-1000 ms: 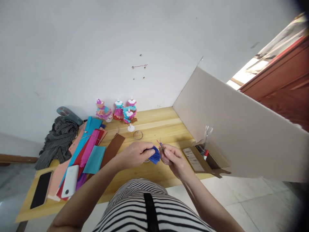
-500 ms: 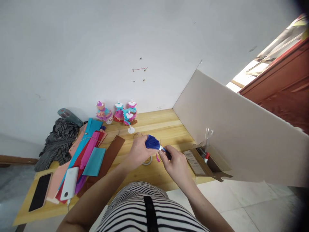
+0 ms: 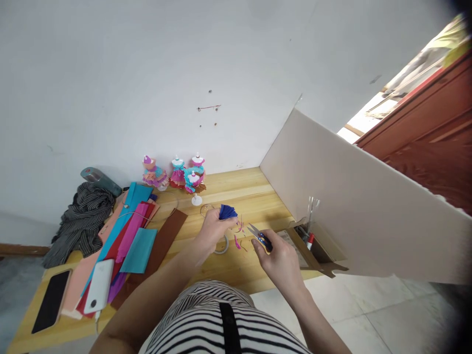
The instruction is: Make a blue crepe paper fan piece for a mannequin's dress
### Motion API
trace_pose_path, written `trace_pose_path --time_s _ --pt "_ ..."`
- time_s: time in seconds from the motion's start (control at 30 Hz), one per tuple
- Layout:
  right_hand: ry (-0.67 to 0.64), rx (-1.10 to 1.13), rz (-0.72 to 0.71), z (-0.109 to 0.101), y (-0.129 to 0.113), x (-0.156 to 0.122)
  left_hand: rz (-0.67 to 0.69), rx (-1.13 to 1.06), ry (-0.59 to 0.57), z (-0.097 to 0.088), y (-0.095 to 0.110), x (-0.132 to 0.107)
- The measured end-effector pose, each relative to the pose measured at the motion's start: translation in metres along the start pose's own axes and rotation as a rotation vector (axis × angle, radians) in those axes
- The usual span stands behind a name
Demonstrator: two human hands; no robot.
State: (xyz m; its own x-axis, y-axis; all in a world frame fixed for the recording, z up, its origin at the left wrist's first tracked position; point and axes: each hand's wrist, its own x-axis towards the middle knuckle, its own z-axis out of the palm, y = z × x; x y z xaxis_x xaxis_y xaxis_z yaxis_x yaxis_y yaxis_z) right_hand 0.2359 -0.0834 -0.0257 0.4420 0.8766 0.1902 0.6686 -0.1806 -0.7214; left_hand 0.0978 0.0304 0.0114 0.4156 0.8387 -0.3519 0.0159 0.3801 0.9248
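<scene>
My left hand [image 3: 213, 229] is closed round a gathered tuft of dark blue crepe paper [image 3: 227, 212], held above the wooden table [image 3: 236, 191]. A little to its right, my right hand [image 3: 277, 256] grips small thread snips [image 3: 258, 234] with blue handles, blades pointing toward the tuft. Thin pink thread scraps [image 3: 239, 234] hang and lie between the two hands. A ring of tape [image 3: 222, 245] lies on the table under my left hand.
Several small paper-dress mannequins [image 3: 176, 173] stand at the wall. Coloured crepe sheets [image 3: 134, 231], a white power bank [image 3: 99, 291] and a black phone [image 3: 50, 300] lie on the left, beside striped cloth [image 3: 81, 220]. An open cardboard box [image 3: 312, 246] sits right, under a leaning white board [image 3: 354, 191].
My hands have drawn apart: the right hand pulled back to the right with the snips, and the left keeps the blue tuft. Pink thread scraps now show between them.
</scene>
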Motion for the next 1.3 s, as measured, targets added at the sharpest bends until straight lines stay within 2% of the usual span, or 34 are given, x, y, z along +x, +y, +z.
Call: trace_pose_path --time_s 0.13,0.2,0.3,0.43,0.5,0.63,0.7,0.87,1.0,1.1,1.17,1.3 --pt "0.084 0.402 0.096 0.003 -0.001 0.010 -0.081 -0.019 -0.120 -0.002 -0.002 0.000" --pt "0.042 0.546 0.078 0.007 -0.005 0.015 -0.137 -0.076 -0.225 -0.001 -0.004 0.000" --pt "-0.014 0.587 0.026 0.011 -0.011 0.018 -0.228 -0.186 -0.359 0.001 -0.007 -0.003" --pt "0.029 0.510 -0.050 0.010 -0.012 0.018 -0.308 -0.224 -0.440 -0.002 -0.006 -0.010" --pt "0.013 0.503 -0.032 0.011 -0.006 0.019 -0.239 -0.182 -0.412 -0.007 -0.002 -0.015" --pt "0.009 0.389 0.126 0.025 0.022 0.026 -0.009 -0.089 -0.195 -0.025 0.010 -0.028" --pt "0.002 0.343 0.141 0.036 0.039 0.028 0.079 -0.070 -0.110 -0.035 0.015 -0.036" --pt "-0.019 0.240 0.157 0.064 0.071 0.028 0.169 -0.005 0.072 -0.053 0.023 -0.057" --pt "-0.094 0.173 0.165 0.075 0.084 0.028 0.226 -0.021 0.130 -0.061 0.021 -0.067" --pt "-0.159 0.158 0.157 0.075 0.084 0.031 0.256 -0.075 0.135 -0.066 0.019 -0.068" --pt "-0.187 0.163 0.147 0.072 0.076 0.034 0.266 -0.087 0.138 -0.068 0.018 -0.069" --pt "-0.264 0.232 0.108 0.061 0.036 0.040 0.275 -0.109 0.131 -0.068 0.019 -0.071"
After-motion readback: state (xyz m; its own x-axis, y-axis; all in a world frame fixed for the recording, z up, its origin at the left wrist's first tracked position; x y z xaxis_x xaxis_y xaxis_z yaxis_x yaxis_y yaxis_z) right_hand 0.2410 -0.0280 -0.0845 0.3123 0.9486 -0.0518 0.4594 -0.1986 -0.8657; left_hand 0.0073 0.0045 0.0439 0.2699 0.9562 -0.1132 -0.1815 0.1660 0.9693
